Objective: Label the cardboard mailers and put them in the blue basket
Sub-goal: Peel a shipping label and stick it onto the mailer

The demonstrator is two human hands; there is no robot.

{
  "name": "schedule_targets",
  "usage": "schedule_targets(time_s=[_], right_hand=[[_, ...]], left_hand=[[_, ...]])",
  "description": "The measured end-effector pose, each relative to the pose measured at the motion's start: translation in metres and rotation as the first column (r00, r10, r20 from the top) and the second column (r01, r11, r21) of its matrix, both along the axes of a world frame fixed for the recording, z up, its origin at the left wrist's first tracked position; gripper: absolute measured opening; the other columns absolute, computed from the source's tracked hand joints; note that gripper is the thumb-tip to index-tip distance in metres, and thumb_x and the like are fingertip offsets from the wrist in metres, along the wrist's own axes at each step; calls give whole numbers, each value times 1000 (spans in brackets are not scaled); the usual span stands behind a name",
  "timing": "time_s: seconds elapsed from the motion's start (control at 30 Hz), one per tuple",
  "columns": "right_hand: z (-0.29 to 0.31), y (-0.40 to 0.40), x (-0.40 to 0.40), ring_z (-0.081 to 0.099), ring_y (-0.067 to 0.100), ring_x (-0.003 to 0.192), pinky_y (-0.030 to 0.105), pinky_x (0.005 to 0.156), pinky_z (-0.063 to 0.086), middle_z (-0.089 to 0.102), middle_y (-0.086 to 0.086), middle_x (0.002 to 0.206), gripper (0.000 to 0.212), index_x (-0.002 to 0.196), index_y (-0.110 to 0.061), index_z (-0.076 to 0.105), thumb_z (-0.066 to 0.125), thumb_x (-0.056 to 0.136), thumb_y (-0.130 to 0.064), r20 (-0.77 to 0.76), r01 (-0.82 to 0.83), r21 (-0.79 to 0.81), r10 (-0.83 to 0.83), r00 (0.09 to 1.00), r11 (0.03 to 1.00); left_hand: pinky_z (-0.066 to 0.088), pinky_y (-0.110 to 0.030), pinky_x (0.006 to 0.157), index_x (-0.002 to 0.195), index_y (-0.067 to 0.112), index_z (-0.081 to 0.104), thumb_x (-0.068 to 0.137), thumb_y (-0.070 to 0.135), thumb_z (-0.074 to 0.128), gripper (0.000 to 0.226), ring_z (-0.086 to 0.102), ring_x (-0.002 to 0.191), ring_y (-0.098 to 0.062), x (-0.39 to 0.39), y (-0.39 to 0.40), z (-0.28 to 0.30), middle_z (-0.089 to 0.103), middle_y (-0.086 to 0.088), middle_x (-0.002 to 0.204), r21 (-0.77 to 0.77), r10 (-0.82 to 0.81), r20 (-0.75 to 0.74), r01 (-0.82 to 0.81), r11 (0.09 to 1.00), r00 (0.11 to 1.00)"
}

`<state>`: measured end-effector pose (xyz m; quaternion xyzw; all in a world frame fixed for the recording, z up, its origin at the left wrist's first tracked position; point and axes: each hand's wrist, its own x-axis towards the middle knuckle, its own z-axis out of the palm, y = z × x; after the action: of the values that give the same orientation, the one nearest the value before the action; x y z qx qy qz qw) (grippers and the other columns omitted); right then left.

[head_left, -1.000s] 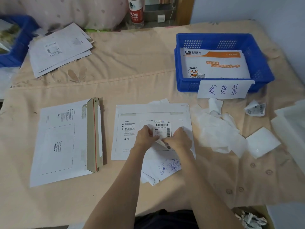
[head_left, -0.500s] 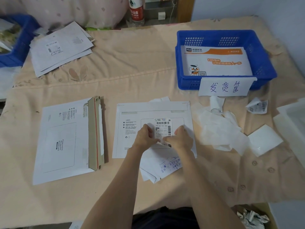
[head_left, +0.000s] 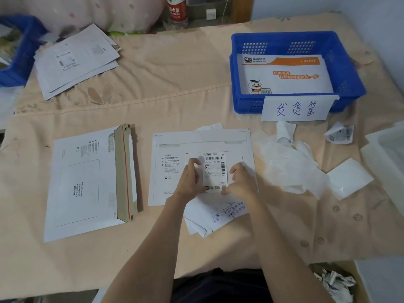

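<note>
The shipping label [head_left: 215, 171] lies upright inside the printed frame of the white cardboard mailer [head_left: 172, 171] straight ahead of you, at the centre of the cloth-covered table [head_left: 175, 84]. Your left hand [head_left: 189, 179] sits against the label's left edge with the fingers curled and the thumb up near its top corner; your right hand [head_left: 240, 182] is at the right edge, fingers bent, fingertips touching the label's lower right corner. Both hands seem to be pressing or pinching the label's edges (whether it is already stuck flat, you cannot tell from here). Sheets of handwritten paper [head_left: 218, 213] poke out from under the mailer's near edge, beneath your wrists.

At nine o'clock from the mailer lies a second mailer [head_left: 83, 184], its brown flap with a red tear strip open and facing the one you are working on. At three o'clock sits a heap of crumpled backing paper [head_left: 290, 171], with a white square sheet [head_left: 349, 178] just beyond it. At one o'clock stands the blue basket [head_left: 242, 101], holding an orange-and-white express envelope [head_left: 284, 73] and carrying a handwritten sign [head_left: 295, 109] on its near wall. At eleven o'clock, well apart, is a loose stack of mailers [head_left: 76, 60], beside another blue bin [head_left: 19, 51].
</note>
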<state>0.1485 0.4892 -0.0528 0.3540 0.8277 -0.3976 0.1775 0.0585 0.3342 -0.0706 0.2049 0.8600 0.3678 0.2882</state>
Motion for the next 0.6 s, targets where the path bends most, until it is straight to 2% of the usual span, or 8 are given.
schedule_targets(time_s=[0.1, 0.17, 0.23, 0.27, 0.33, 0.37, 0.47, 0.6], right_hand=[[2, 5, -2, 52, 19, 87, 36, 82, 45, 45, -4, 96, 62, 117, -14, 42, 80, 69, -4, 38, -14, -37, 16, 999, 999], [4, 5, -7, 56, 21, 86, 38, 79, 51, 49, -2, 96, 71, 128, -19, 36, 74, 72, 1, 35, -38, 4, 38, 999, 999], [6, 3, -12, 61, 24, 91, 39, 78, 53, 51, 1, 105, 98, 145, -33, 18, 76, 72, -4, 15, -91, 59, 91, 996, 994], [6, 2, -13, 61, 25, 99, 39, 81, 52, 49, 3, 119, 108, 148, -42, 7, 76, 73, -7, 22, -147, 88, 146, 989, 985], [4, 3, -16, 54, 24, 118, 38, 90, 49, 31, 4, 147, 112, 147, -50, -5, 73, 76, -13, 76, -251, 117, 244, 967, 961], [2, 4, -18, 50, 23, 125, 38, 92, 48, 22, 5, 154, 111, 146, -51, -6, 73, 77, -14, 107, -272, 109, 261, 959, 956], [0, 8, -21, 41, 24, 134, 38, 93, 46, 11, 6, 159, 112, 144, -54, -8, 71, 78, -12, 161, -288, 62, 275, 948, 956], [-4, 9, -23, 39, 23, 136, 37, 90, 47, 12, 5, 159, 113, 144, -55, -8, 68, 77, -4, 136, -273, 20, 267, 954, 962]], left_hand=[[34, -16, 65, 134, 26, 35, 62, -9, 74, 89, 39, 71, -11, -3, 0, 6, 37, 1, 82, -26, -49, 25, 50, 998, 998], [36, -15, 74, 148, 36, 20, 65, -7, 76, 109, 38, 71, -7, -7, 1, 11, 34, 3, 88, -70, -112, 72, 117, 991, 991], [37, -16, 75, 149, 42, 8, 67, -3, 79, 118, 38, 70, -7, -11, 3, 16, 32, 5, 88, -126, -172, 89, 183, 975, 981], [38, -17, 74, 149, 44, 6, 67, -2, 79, 120, 38, 71, -7, -13, 5, 17, 33, 5, 89, -151, -187, 94, 199, 968, 978], [45, -23, 78, 150, 43, 5, 67, -1, 80, 121, 44, 80, -11, -16, 10, 21, 37, 0, 99, -195, -194, 119, 215, 957, 974], [47, -29, 85, 151, 41, 4, 66, -1, 81, 122, 48, 89, -17, -17, 13, 22, 39, -4, 107, -221, -198, 124, 222, 950, 972], [42, -40, 100, 152, 37, 1, 66, 0, 82, 124, 48, 113, -34, -17, 18, 23, 39, -16, 127, -280, -206, 137, 238, 930, 969], [42, -40, 99, 150, 41, 0, 66, -2, 81, 124, 46, 109, -31, -19, 16, 22, 39, -10, 119, -285, -196, 166, 237, 929, 966]])
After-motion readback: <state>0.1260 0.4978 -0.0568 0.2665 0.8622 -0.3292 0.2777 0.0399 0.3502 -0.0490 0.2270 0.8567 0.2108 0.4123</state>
